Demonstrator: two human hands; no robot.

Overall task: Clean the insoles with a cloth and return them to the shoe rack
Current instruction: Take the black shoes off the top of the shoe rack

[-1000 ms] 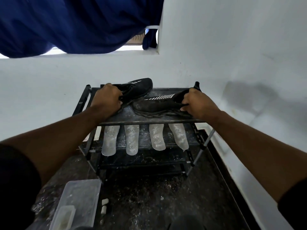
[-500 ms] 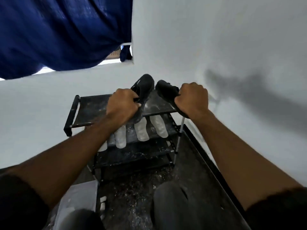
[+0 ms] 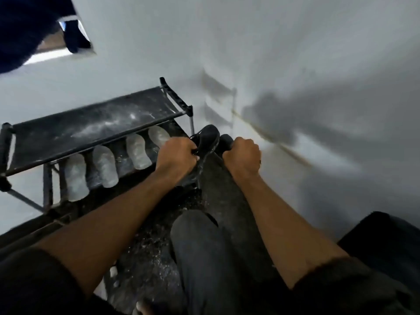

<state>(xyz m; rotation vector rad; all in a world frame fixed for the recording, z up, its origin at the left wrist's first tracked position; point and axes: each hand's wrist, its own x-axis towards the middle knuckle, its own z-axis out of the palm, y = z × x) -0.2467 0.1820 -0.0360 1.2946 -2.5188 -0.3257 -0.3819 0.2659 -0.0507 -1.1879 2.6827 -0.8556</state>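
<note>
My left hand point(image 3: 176, 156) grips a black shoe point(image 3: 208, 137) by its opening, held off to the right of the black shoe rack point(image 3: 91, 130). My right hand point(image 3: 243, 156) is closed on a second black shoe point(image 3: 226, 142), mostly hidden behind the fist. Both shoes hang above the dark floor, past the rack's right post. Several pale translucent insoles point(image 3: 103, 169) lie side by side on the rack's second shelf, heels toward me. The dusty top shelf is bare. No cloth is in view.
A white wall point(image 3: 295, 64) runs close on the right, with a skirting line along the floor. My knee in dark trousers point(image 3: 200, 242) sits below the hands. A dark blue curtain point(image 3: 22, 26) hangs at top left. The speckled dark floor point(image 3: 147, 258) lies in front of the rack.
Both hands lifted the two black shoes off the rack's top shelf and carried them rightward, past the rack's right end. The view swung right and down.
</note>
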